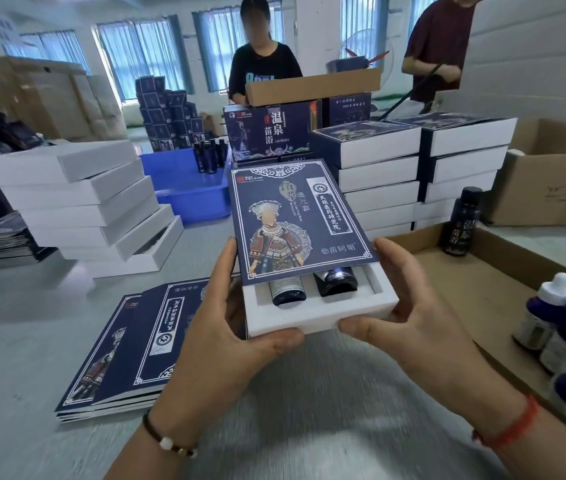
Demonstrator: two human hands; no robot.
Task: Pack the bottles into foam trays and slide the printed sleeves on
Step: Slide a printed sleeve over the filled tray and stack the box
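From the head view, the sleeve [300, 220] is most of the way over the tray [319, 315], held above the bench [309, 410]. Two bottles [288, 289] show at the tray's near end. The left hand [236, 341] and right hand [409, 317] clasp the tray's near corners. I think the next move is to push the tray fully in, kept straight.

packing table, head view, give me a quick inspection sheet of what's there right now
surface: grey table, bare in front of the person
job's things: white foam tray with two dark bottles, printed sleeve partly slid over it; near end uncovered
clutter: flat sleeves stacked at left; white boxes piled; blue bin; dropper bottles in cardboard box at right
hands: left hand and right hand grip the tray's sides
cables: nothing seen
surroundings: two people across the table, finished boxes stacked, curtained windows
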